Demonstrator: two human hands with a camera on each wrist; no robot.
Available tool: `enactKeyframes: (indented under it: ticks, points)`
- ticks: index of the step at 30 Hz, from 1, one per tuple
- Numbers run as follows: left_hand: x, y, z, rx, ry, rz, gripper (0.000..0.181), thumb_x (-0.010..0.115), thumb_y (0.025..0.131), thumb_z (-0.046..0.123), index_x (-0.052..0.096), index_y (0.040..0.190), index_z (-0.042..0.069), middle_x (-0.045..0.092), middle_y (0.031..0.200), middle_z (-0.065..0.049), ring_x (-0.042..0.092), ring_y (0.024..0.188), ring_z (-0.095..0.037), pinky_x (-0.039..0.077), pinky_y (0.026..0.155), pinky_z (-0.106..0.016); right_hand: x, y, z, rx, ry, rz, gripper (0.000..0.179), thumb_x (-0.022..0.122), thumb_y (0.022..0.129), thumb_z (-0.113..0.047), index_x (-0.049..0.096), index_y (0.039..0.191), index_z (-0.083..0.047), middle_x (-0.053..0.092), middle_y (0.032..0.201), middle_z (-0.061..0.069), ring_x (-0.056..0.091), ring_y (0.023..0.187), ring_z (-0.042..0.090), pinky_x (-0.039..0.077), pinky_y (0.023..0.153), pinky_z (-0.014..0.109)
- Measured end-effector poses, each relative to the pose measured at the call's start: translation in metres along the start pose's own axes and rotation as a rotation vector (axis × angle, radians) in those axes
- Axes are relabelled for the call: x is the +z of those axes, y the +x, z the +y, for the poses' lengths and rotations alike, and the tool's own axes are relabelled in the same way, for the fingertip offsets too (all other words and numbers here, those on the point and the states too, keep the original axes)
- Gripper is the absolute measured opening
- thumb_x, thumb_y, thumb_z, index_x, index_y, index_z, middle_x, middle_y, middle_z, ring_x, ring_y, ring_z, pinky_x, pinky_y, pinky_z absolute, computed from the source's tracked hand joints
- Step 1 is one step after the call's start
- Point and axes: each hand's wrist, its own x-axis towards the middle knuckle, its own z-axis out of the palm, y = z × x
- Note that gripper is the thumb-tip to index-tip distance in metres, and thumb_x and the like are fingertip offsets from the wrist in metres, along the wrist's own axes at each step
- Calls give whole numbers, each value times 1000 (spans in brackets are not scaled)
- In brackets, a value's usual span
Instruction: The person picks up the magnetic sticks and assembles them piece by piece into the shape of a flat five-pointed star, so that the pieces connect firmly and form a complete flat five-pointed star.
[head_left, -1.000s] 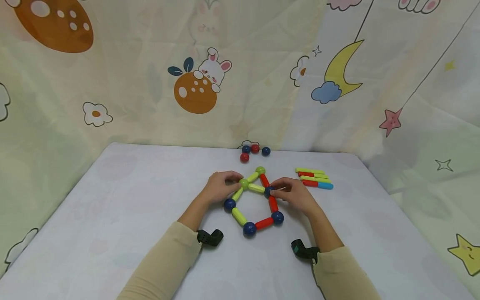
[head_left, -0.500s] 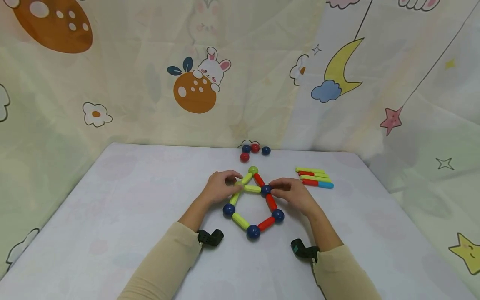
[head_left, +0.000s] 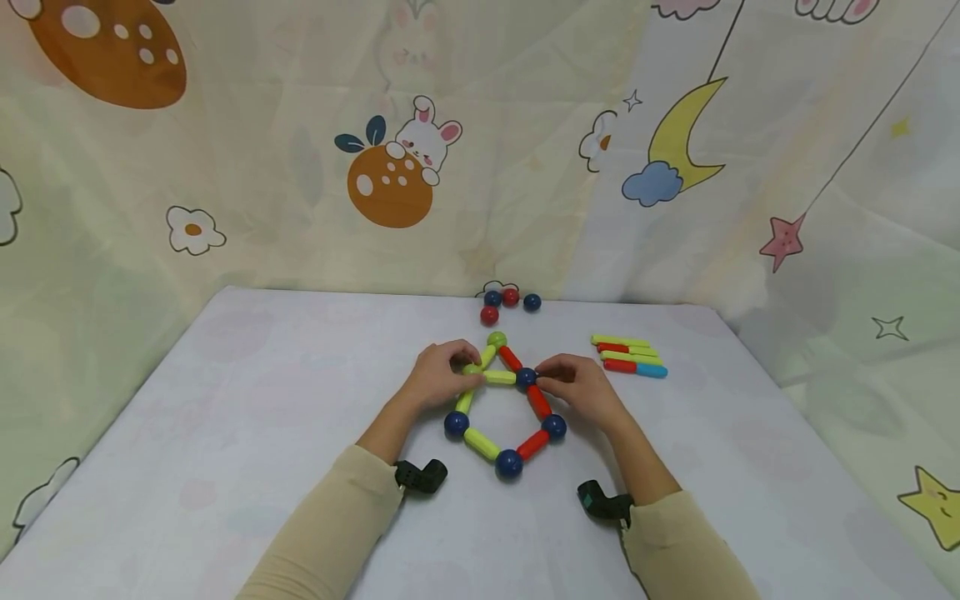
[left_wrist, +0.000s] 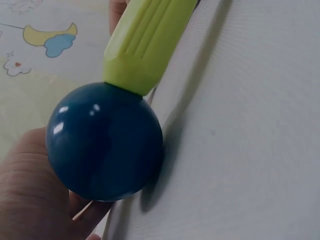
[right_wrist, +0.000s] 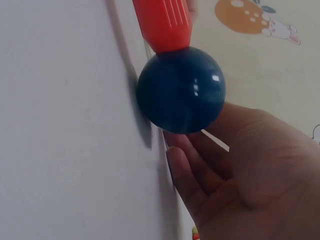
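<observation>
A house-like frame of magnetic sticks and balls lies mid-table, closed all round. My left hand (head_left: pixel 441 377) pinches the green ball (head_left: pixel 471 369) at its left corner, partly covering it. With thumb and finger, my right hand (head_left: pixel 581 387) holds the blue ball (head_left: pixel 526 378) opposite. Between these two runs a green stick (head_left: pixel 500 377); above them, a green stick and a red stick (head_left: pixel 511 358) meet at a green ball (head_left: pixel 497 339). Lower down are a left blue ball (left_wrist: pixel 105 142), a right blue ball (right_wrist: pixel 181 91) and a bottom blue ball (head_left: pixel 509 464), joined by green and red sticks.
Loose red and blue balls (head_left: pixel 490 315) sit near the back edge of the white table (head_left: pixel 300 350). Several loose sticks (head_left: pixel 630 357) in green, red and blue lie right of my right hand. A patterned cloth (head_left: pixel 525 167) hangs behind the table.
The frame has turned counterclockwise: its top green ball shifted left and its bottom blue ball a little right. Both hands keep their hold, the right one moving slightly left.
</observation>
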Motion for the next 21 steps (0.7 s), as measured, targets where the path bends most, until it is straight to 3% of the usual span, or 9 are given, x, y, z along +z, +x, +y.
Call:
enactKeyframes:
  ticks: [6, 11, 21]
  points:
    - [0, 0, 0, -15, 25, 10, 22, 81, 87, 31, 69, 102, 21, 66, 102, -1, 54, 99, -21, 46, 88, -36, 4, 1, -4, 10, -18, 19, 24, 70, 99, -22, 73, 121, -13, 72, 117, 7, 63, 106, 25, 56, 98, 41]
    - [0, -1, 1, -29, -10, 11, 22, 81, 87, 30, 70, 103, 21, 67, 105, -1, 55, 101, -22, 48, 92, -38, 5, 1, -6, 23, -22, 19, 26, 69, 100, -24, 71, 124, -14, 72, 118, 7, 64, 106, 24, 56, 99, 42]
    - [2, 1, 1, -34, -29, 17, 21, 82, 88, 28, 71, 105, 19, 69, 110, -2, 58, 103, -22, 51, 96, -40, 6, -3, -12, 29, -64, -11, 36, 70, 99, -29, 66, 132, -16, 71, 107, 7, 60, 97, 24, 54, 83, 31]
